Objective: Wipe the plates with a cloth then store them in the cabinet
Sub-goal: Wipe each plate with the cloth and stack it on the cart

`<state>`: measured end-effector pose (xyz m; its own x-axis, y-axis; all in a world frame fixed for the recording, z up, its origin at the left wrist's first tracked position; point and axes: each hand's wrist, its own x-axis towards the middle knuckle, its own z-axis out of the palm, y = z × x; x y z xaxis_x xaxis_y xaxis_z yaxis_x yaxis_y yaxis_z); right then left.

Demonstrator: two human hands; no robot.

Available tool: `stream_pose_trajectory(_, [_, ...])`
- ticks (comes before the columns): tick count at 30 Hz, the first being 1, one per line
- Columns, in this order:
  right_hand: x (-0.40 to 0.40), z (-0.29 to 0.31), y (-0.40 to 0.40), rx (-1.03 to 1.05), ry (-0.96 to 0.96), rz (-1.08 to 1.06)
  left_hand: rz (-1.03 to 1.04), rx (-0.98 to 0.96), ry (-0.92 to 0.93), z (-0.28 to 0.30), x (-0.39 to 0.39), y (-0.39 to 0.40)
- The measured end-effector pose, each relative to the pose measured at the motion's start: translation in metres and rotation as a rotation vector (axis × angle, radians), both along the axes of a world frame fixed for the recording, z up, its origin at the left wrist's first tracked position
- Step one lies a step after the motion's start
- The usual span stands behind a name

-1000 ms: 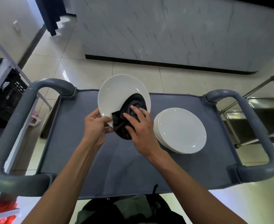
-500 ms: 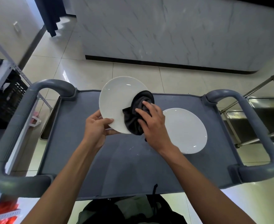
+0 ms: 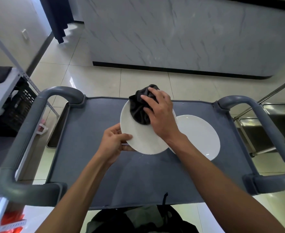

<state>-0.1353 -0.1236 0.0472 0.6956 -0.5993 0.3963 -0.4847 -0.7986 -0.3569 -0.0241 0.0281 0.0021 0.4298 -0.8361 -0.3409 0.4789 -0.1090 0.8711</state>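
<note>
At far left a metal shelf rack (image 3: 7,81) is seen, w/ a black crate (image 3: 19,105) tucked under it. Something orange (image 3: 12,221) is seen low in the left corner; it is too blurry to name. A grey cart (image 3: 88,165) fills the middle, w/ a thick grey handle (image 3: 25,128) on its left side.

The left hand (image 3: 114,143) is curled on the near-left rim of a white plate (image 3: 138,138): thumb on top, fingers under. The plate is held up, tilted, above the cart top. Its far part is covered by a black cloth (image 3: 140,106), which is bunched up & pressed onto the plate by the right hand (image 3: 160,115). The fingers of that hand are bent over the cloth, w/ fingertips on it. Part of the plate's right side is hidden by that hand & wrist.

Just to the right, more white plates (image 3: 200,137) lie flat on the cart top. Their left edge is hidden behind the held plate & the right arm. How many are stacked cannot be told.

Further right the cart's other grey handle (image 3: 272,132) is seen, & past it a steel trolley (image 3: 276,118). Behind the cart, across a pale tiled floor (image 3: 104,81), a marble-look counter (image 3: 172,34) is seen.
</note>
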Motion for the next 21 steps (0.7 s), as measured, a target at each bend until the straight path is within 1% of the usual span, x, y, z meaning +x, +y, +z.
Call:
stream_pose_trajectory(5, [0.008,-0.009,0.023,-0.014,0.031,0.130,0.006,0.010,0.016,-0.007,0.001,0.003])
stream_pose_trajectory(11, [-0.002,-0.030,0.043,0.010,0.045,0.193,-0.002,0.031,0.010,-0.016,0.000,0.010])
stream_pose_trajectory(14, [0.002,-0.030,0.042,0.037,0.054,0.174,-0.005,0.043,0.019,-0.017,-0.002,0.012])
stream_pose_trajectory(17, [0.011,-0.025,0.034,0.075,0.057,0.107,-0.003,0.051,0.038,-0.018,0.000,0.014])
stream_pose_trajectory(21, [0.015,-0.018,0.012,0.091,0.059,-0.001,0.062,0.050,0.085,-0.015,0.004,0.015])
